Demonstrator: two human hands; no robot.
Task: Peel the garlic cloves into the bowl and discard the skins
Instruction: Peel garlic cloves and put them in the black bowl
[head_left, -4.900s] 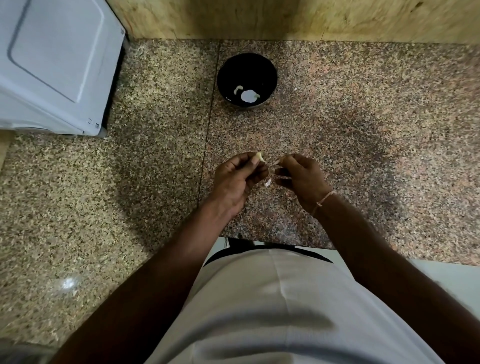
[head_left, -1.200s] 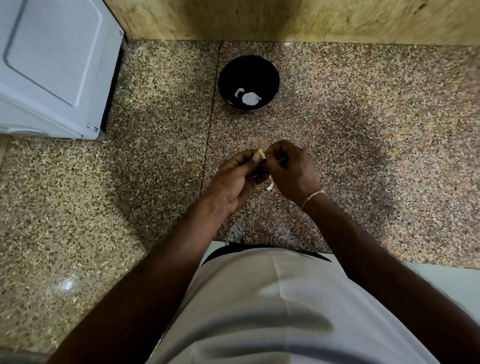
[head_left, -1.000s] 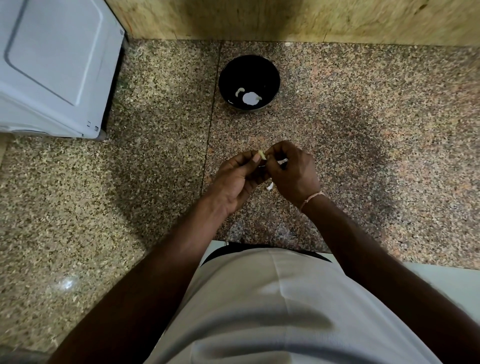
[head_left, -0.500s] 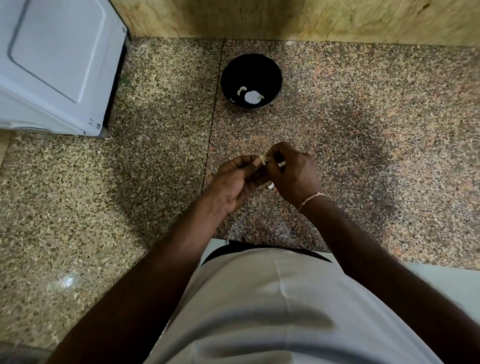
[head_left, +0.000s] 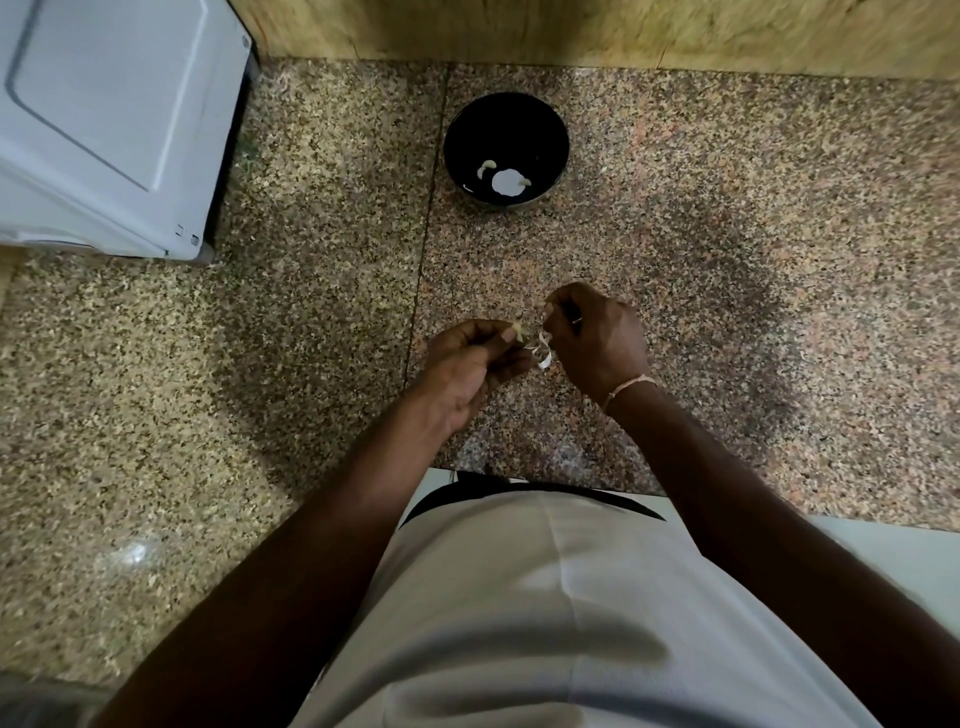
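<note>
My left hand (head_left: 467, 364) pinches a small pale garlic clove (head_left: 518, 331) between thumb and fingertips above the speckled granite counter (head_left: 727, 260). Just to its right, my right hand (head_left: 597, 338) pinches a strip of thin white skin (head_left: 543, 349) that curls down between the two hands. A black bowl (head_left: 550, 130) stands farther back on the counter. A peeled clove (head_left: 487, 166) lies in it, next to a round white patch on the bowl's bottom (head_left: 506, 182).
A white appliance (head_left: 104, 119) fills the back left corner. A wooden wall (head_left: 623, 26) runs along the back of the counter. The counter's front edge is near my white shirt (head_left: 519, 597).
My right hand has pulled a little to the right and away from my left hand, and a strip of skin now hangs in the gap. The bowl has not moved.
</note>
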